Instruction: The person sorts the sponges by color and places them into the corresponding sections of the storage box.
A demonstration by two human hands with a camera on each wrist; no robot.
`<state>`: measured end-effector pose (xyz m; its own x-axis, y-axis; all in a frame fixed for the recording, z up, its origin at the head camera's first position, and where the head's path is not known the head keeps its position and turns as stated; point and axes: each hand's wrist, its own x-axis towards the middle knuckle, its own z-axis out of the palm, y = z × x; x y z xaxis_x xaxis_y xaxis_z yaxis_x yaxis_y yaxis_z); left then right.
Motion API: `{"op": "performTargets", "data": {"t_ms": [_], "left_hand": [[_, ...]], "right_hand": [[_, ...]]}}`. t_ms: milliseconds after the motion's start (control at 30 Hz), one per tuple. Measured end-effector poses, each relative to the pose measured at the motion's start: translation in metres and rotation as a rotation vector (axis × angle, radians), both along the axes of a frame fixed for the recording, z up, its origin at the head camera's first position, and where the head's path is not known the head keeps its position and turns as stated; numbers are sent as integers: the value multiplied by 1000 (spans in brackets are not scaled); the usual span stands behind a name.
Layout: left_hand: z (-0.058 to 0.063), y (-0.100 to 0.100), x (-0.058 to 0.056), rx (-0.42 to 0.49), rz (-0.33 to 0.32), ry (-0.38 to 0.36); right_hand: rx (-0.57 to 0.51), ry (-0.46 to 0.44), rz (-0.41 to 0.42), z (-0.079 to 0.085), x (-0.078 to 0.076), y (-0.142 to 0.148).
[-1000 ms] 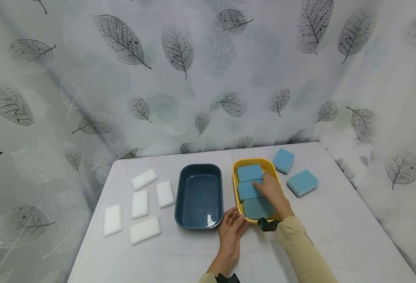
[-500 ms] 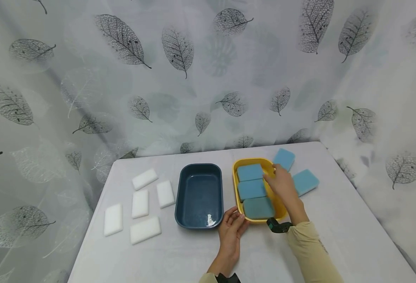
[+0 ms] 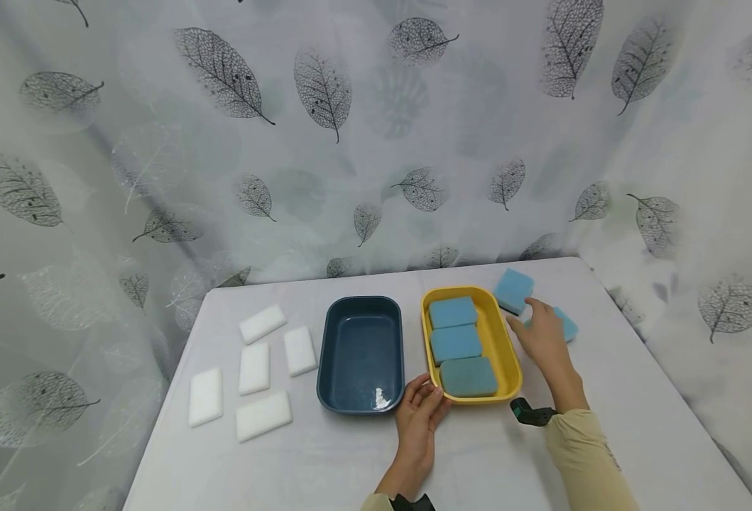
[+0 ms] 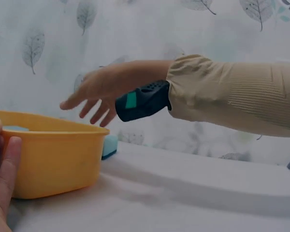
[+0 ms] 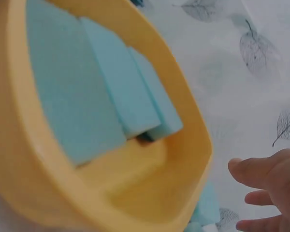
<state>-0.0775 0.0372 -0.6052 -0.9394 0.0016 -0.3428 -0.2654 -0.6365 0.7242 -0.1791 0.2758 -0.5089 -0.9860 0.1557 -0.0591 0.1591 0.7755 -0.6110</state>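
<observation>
My left hand (image 3: 417, 420) rests at the near left corner of a yellow tub (image 3: 505, 360), fingers straight against its wall. Inside lie three blue scouring sponges (image 3: 455, 343) in a column along the left side, with the tub's right strip bare. My right hand (image 3: 547, 337) is above the table just right of the tub, fingers spread and holding nothing. Beneath it, a loose blue sponge (image 3: 569, 325) is partly hidden by the hand. Another blue sponge (image 3: 513, 289) with a dark underside lies beyond the fingertips, beside the tub's far right corner.
A dark blue tub (image 3: 360, 355) stands left of the yellow one, with bare floor showing. Several white sponge blocks (image 3: 254, 367) lie scattered on the left of the white-covered table (image 3: 324, 472). A leaf-print curtain (image 3: 376, 142) hangs behind the table's back edge.
My right hand has let go of the middle sponge in the yellow tub, lifted out and moved right, over a loose sponge. The left hand has stayed at the tub's corner.
</observation>
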Motion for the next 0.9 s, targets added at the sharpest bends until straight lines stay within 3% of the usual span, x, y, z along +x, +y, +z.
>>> {"op": "performTargets", "data": {"t_ms": [300,900], "left_hand": [[-1,0,0,5,3,5],[0,-1,0,12,1,6]], "right_hand": [[75,-46,-116,-22,2,21],[12,-67,-135,-50,5,48]]}}
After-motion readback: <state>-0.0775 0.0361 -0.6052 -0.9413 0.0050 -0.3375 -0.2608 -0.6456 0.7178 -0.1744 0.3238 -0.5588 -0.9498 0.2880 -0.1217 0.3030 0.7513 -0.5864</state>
